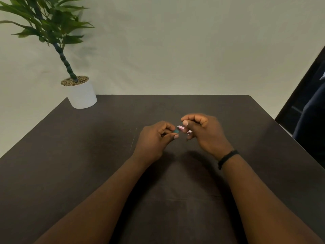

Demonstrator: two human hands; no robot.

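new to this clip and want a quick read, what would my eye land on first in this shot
The two hands meeting over the middle of the dark table: the left hand pinches a small teal piece, and the right hand, with a black wristband, holds a slim pink object whose tip is right beside it. After that, the white-potted plant at the table's far left corner.

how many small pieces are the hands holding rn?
2. A teal piece pinched by the left hand, and a pink piece held by the right hand, close beside it. Curled fingers may hide more.
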